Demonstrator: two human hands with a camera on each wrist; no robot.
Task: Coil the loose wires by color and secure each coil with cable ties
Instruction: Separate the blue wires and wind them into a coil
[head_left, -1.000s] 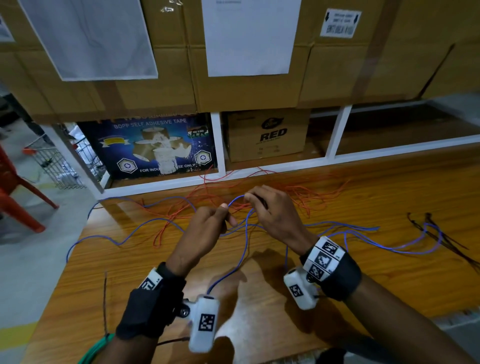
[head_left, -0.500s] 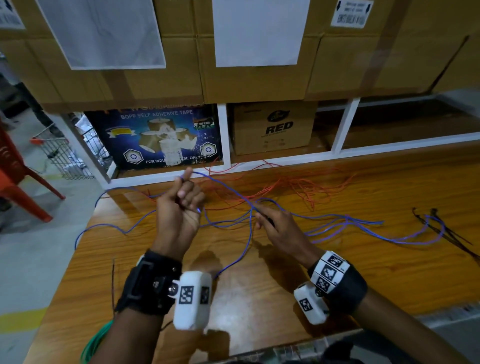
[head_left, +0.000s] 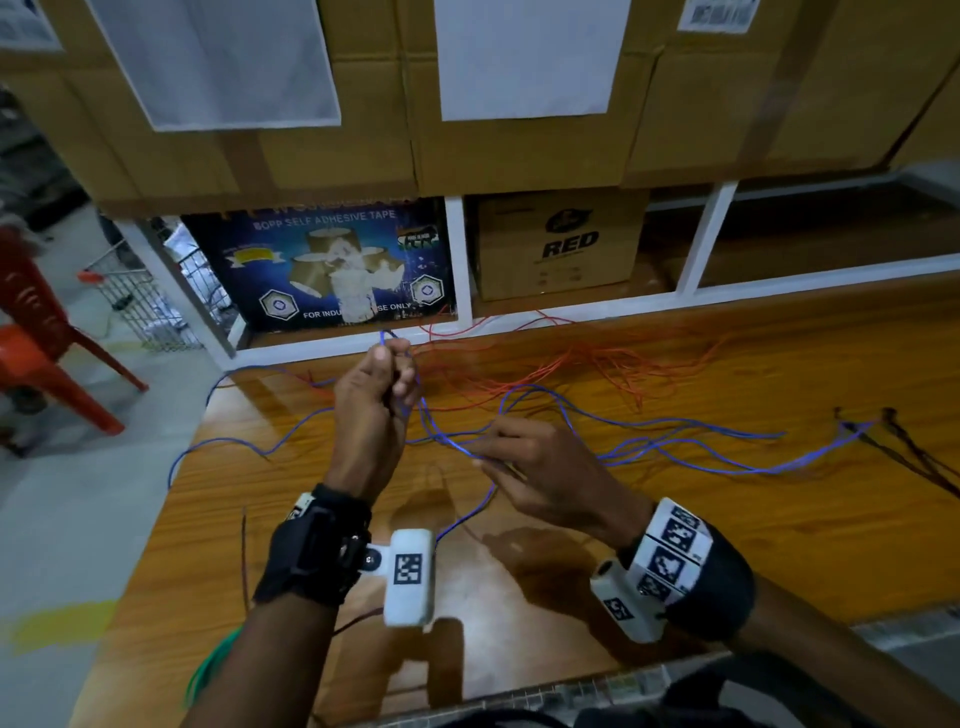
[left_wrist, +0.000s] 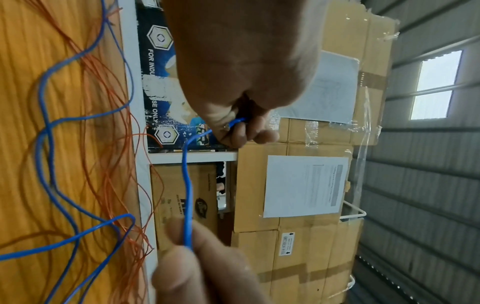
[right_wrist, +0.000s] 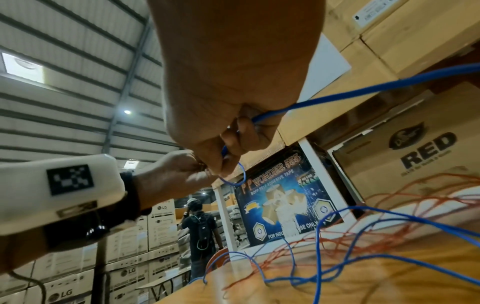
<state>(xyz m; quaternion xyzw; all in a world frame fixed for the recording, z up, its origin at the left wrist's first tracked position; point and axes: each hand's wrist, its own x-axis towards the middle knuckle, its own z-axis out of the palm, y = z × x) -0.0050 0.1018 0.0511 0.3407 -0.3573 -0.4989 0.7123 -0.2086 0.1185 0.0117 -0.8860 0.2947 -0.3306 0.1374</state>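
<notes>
- over the wooden table (head_left: 779, 545), left hand (head_left: 371, 402) is up off the surface, fingers curled, pinching the blue wire (head_left: 675, 441) near its end, a short loop poking out above the fist
- left wrist view confirms it: blue wire clamped between thumb and curled fingers (left_wrist: 244, 133), running straight down to the other hand
- right hand (head_left: 545, 467) sits lower and nearer, close above the table, fingertips pinching the same blue wire a little further along
- right wrist view shows the wire going in under the curled fingers (right_wrist: 241, 131) and trailing away to the right
- between the two hands the strand hangs in a slack curve, not taut
- rest of the blue wire sprawls loose across the table in long wavy runs, one stretch off past the left edge, others far out to the right
- red wires (head_left: 571, 374) lie in an uncoiled tangle beyond the hands, against the white shelf frame (head_left: 462, 270), some crossing the blue
- dark cable ties (head_left: 914, 452) lie at the far right of the table, just by the blue wire's far loop, well apart from both hands
- green wire (head_left: 208, 670) peeks out at the near left edge, by the left forearm
- behind: a blue tape carton (head_left: 322, 265), a cardboard box marked red (head_left: 561, 244), stacked cartons above
</notes>
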